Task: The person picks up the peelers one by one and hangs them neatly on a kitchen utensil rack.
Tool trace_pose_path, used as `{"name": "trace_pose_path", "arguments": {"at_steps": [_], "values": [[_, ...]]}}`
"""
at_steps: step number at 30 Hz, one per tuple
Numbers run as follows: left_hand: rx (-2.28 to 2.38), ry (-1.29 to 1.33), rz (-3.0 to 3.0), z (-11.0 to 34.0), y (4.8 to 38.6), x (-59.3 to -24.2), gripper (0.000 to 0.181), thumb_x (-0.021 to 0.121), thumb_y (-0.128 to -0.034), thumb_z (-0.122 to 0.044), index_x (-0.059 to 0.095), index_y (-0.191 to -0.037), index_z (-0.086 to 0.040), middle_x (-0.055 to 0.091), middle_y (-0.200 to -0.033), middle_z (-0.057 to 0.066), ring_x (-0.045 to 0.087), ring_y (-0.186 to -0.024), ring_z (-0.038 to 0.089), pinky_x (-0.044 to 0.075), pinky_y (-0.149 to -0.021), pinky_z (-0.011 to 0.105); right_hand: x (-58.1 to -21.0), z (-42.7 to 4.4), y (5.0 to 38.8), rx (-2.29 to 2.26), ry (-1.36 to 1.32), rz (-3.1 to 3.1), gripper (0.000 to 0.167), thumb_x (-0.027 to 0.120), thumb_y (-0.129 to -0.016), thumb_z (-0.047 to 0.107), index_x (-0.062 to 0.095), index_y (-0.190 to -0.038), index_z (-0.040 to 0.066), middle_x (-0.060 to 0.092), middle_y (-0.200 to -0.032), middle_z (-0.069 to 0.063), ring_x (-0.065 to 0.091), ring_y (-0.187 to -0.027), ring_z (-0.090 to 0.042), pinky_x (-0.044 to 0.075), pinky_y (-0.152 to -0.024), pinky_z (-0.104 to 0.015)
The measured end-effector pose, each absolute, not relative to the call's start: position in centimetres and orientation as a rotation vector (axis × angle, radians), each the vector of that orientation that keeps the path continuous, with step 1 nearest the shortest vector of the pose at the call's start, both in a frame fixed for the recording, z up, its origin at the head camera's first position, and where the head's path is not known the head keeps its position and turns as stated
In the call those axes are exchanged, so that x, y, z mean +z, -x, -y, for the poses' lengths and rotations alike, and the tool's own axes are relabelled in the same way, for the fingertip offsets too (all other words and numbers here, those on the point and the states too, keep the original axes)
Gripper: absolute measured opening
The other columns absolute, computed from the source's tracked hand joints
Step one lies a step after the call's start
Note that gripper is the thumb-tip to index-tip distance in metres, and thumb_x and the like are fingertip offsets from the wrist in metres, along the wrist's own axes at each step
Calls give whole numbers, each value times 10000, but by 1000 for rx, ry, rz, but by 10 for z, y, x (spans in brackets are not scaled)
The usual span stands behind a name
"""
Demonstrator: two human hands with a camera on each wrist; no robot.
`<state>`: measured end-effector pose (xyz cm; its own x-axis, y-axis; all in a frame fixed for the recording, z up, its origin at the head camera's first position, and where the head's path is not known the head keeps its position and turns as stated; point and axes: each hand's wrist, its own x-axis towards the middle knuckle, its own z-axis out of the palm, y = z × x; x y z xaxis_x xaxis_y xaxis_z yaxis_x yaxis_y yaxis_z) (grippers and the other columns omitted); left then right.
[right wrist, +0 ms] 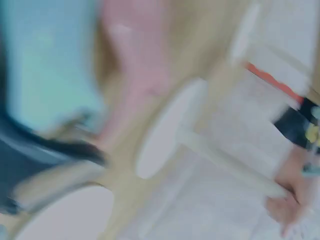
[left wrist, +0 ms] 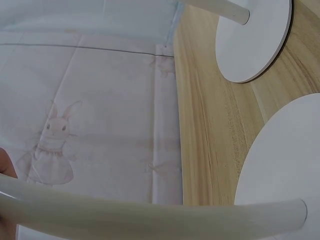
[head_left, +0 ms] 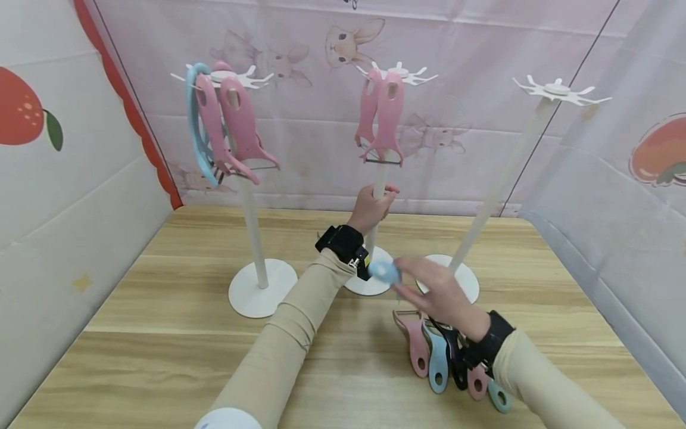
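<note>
My left hand [head_left: 371,207] grips the white pole of the middle stand [head_left: 381,176], below two hanging pink peelers [head_left: 390,110]. In the left wrist view that pole [left wrist: 125,220] crosses the bottom, with fingers at the left edge. My right hand [head_left: 443,295] pinches a light-blue peeler [head_left: 383,271], blurred, in front of the middle stand's base. Below this hand a row of pink, blue and black peelers [head_left: 438,357] lies on the table, partly hidden by the wrist. The right wrist view is blurred and shows a pink peeler [right wrist: 137,45] close up.
On the left stand [head_left: 252,238] hang pink peelers [head_left: 241,119] and a light-blue one [head_left: 194,125]. The right stand [head_left: 495,185] leans in the head view, its hooks [head_left: 557,90] bare. Cloth walls [head_left: 300,36] enclose the wooden table [head_left: 161,345] at the back and sides.
</note>
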<state>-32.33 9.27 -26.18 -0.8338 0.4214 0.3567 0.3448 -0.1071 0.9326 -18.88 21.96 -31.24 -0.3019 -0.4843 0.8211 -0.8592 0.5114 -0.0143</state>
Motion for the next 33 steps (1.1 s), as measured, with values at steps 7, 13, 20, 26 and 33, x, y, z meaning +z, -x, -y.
{"name": "trace_pose_path", "arguments": {"at_steps": [7, 13, 20, 26, 33], "values": [[2118, -903, -2070, -93, 329, -265, 205, 498, -913, -15, 539, -1026, 151, 383, -490, -19, 346, -397, 50, 299, -420, 189, -250, -219, 205, 803, -703, 1694, 398, 632, -852, 310, 659, -920, -81, 671, -855, -185, 660, -742, -263, 503, -744, -231], [2146, -884, -2074, -96, 337, -273, 154, 509, -914, -34, 566, -955, 103, 374, -485, -19, 336, -401, 63, 283, -417, 201, -204, -217, 227, 932, -509, 1695, 210, 660, -815, 76, 650, -953, -82, 670, -844, -167, 643, -762, -146, 509, -717, -219], [2148, -912, -2145, -103, 346, -285, 125, 517, -915, -52, 584, -899, 53, 366, -494, -9, 335, -418, 83, 284, -426, 219, -172, -207, 246, 900, -388, 1741, 255, 639, -846, 150, 649, -972, -72, 673, -874, -148, 645, -758, -226, 503, -719, -205], [2149, -945, -2119, -99, 338, -277, 120, 517, -907, -29, 575, -871, 69, 357, -480, -17, 332, -406, 79, 282, -422, 218, -166, -197, 253, 913, -371, 1774, 281, 646, -846, 187, 657, -985, -57, 669, -887, -141, 634, -754, -210, 509, -713, -229], [2093, -958, -2118, -93, 329, -268, 141, 492, -919, -34, 563, -905, 88, 366, -492, -24, 344, -417, 69, 295, -435, 211, -168, -191, 257, 956, -357, 1814, 287, 650, -842, 197, 652, -982, -53, 666, -865, -135, 630, -737, -191, 505, -690, -197]]}}
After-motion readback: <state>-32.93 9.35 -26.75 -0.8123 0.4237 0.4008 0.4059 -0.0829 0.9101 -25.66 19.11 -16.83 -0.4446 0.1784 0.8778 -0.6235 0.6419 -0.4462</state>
